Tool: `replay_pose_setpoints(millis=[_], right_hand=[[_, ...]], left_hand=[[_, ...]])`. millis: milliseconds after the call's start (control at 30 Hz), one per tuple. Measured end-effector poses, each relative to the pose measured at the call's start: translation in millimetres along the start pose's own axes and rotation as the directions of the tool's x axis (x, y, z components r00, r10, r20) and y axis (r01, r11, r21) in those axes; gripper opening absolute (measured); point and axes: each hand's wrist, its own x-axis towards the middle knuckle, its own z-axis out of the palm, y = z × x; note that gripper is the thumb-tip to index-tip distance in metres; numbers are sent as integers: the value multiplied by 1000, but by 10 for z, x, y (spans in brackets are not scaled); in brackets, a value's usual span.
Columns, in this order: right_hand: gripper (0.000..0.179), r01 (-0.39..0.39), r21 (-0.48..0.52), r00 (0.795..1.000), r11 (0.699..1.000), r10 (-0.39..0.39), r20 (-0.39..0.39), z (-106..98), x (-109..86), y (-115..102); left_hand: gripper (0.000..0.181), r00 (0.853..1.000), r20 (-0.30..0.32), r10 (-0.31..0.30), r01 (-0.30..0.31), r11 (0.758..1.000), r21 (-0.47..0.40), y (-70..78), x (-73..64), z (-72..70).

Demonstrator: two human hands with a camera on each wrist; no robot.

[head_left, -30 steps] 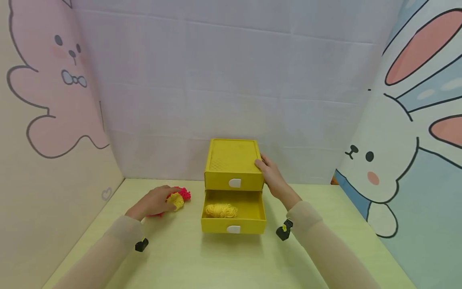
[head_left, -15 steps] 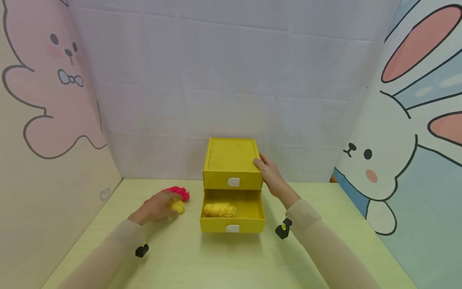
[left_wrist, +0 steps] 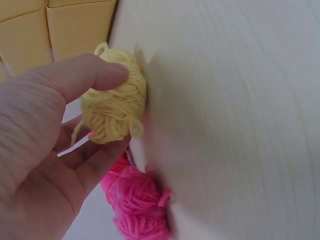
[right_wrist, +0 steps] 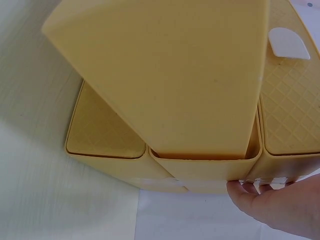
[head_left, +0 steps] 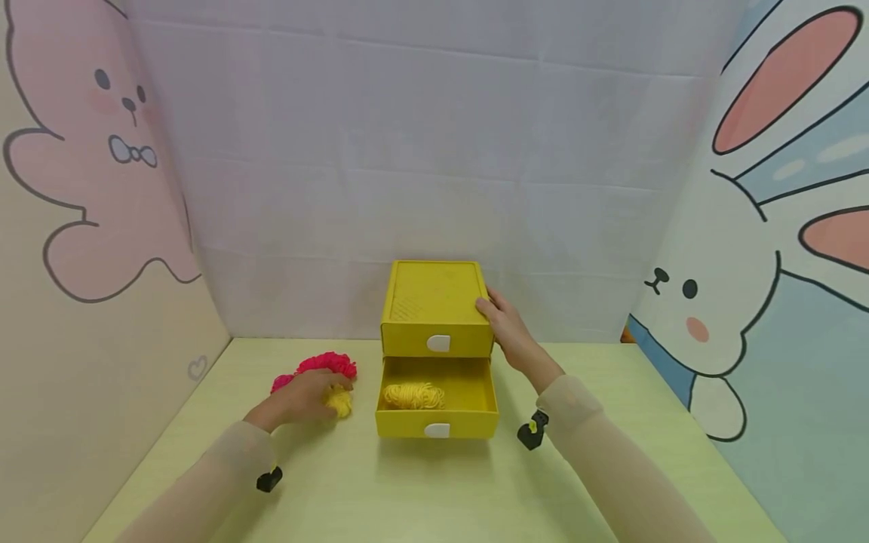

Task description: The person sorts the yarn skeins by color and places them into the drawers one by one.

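At far left, the side wall is decorated with a pink cartoon animal (head_left: 102, 188). Beside it, over a pale table (head_left: 373, 490), a bundle of yellow yarn (left_wrist: 115, 105) is pinched between the thumb and fingers of the left hand (head_left: 302, 400); whether the table is touched by the bundle cannot be told. Bright pink yarn (head_left: 329, 365) is seen lying on the table just beyond that hand. At center, a yellow cabinet (head_left: 434, 290) is set before a whitish cloth backdrop (head_left: 434, 136), its middle drawer (head_left: 403, 427) extended and marked by a white handle (head_left: 437, 431). A second yellow bundle (head_left: 414, 396) is held in the drawer's left part. The cabinet's right side is touched by the outstretched fingers of the right hand (head_left: 516, 335), the thumb being rested on the top edge. At far right, the wall is filled by a white cartoon rabbit (head_left: 720, 324).
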Motion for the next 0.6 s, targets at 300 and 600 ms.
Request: replay_pose_setpoints(millis=[300,600], right_hand=[[67,0,0,1000,1000,0,8,3,7,4],[67,-9,7,1000,1000,9,7,-4,17,8]], left_hand=[[42,969,-51,241,-240,970,26,84,-81,-213],[43,939,-85,332,-332,943,15,300,-153,-557]])
